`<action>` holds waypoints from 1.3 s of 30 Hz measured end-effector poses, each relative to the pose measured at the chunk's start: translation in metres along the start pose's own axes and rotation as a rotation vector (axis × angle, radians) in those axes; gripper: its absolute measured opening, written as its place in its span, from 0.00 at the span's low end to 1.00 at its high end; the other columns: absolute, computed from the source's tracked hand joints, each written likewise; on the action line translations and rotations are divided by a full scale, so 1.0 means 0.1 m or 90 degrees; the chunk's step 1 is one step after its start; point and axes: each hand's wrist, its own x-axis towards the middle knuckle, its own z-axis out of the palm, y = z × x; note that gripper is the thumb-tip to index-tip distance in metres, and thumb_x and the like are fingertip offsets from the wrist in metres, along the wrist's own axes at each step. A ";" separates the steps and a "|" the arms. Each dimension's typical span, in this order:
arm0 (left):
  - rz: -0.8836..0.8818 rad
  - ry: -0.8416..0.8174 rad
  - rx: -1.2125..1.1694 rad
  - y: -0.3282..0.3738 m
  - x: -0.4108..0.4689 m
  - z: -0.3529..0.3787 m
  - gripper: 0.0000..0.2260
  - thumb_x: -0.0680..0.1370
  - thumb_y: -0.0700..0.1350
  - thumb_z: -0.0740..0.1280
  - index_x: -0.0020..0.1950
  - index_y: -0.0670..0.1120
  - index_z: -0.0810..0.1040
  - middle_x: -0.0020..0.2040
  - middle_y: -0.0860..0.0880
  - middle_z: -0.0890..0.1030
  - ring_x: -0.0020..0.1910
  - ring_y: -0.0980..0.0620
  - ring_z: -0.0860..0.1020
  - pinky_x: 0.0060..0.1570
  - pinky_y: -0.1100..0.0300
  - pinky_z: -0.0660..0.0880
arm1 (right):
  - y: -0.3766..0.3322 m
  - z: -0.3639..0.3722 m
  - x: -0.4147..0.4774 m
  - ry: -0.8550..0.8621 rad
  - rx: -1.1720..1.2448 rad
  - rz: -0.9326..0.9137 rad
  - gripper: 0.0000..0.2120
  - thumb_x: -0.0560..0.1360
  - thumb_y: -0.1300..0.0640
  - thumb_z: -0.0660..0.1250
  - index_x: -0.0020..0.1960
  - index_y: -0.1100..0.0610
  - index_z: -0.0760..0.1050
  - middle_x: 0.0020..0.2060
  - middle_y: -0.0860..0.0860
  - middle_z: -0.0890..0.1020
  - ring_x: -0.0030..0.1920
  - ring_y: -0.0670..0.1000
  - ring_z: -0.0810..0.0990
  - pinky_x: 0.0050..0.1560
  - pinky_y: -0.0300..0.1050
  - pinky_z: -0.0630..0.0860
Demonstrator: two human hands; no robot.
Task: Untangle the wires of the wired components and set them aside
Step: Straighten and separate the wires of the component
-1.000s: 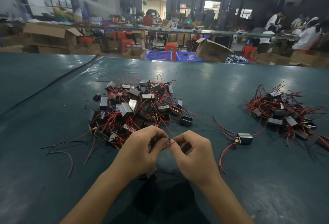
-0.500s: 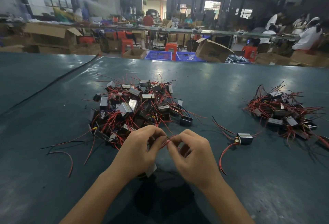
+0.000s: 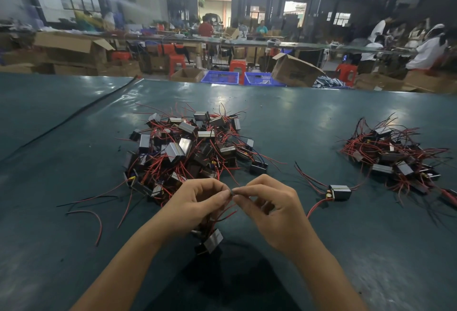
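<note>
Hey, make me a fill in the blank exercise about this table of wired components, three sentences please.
Most wires in the large pile are ____ in colour.
The smaller pile lies on the person's ____ side.
The dangling component hangs below the ____ hand.
Missing words: red; right; left.

Your table [image 3: 321, 117]: dark teal.
Your component blocks [image 3: 175, 152]: black, silver-grey faces.
Your wires [image 3: 153, 172]: red, some black.
Crates [image 3: 220, 77]: blue.
Stools [image 3: 176, 62]: red.
Boxes [image 3: 294, 71]: brown.
</note>
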 end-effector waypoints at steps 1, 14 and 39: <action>-0.001 -0.007 -0.004 -0.01 0.00 0.00 0.08 0.75 0.46 0.66 0.45 0.42 0.80 0.31 0.53 0.75 0.29 0.58 0.71 0.30 0.69 0.68 | -0.01 0.00 0.00 -0.011 -0.007 0.003 0.05 0.75 0.52 0.71 0.49 0.50 0.84 0.41 0.42 0.79 0.33 0.48 0.77 0.31 0.39 0.73; 0.186 0.069 0.364 -0.12 0.01 0.05 0.05 0.77 0.39 0.70 0.45 0.49 0.81 0.36 0.61 0.80 0.35 0.63 0.78 0.36 0.73 0.70 | -0.15 0.04 0.00 -0.040 -0.067 0.263 0.08 0.74 0.53 0.72 0.38 0.53 0.82 0.28 0.46 0.80 0.28 0.46 0.77 0.31 0.48 0.76; 0.201 0.130 0.262 -0.10 0.02 0.09 0.04 0.78 0.40 0.68 0.45 0.47 0.80 0.34 0.60 0.78 0.30 0.63 0.74 0.31 0.74 0.67 | -0.06 0.01 0.01 0.024 -0.050 0.074 0.04 0.73 0.53 0.73 0.44 0.53 0.83 0.36 0.42 0.80 0.34 0.44 0.77 0.34 0.29 0.69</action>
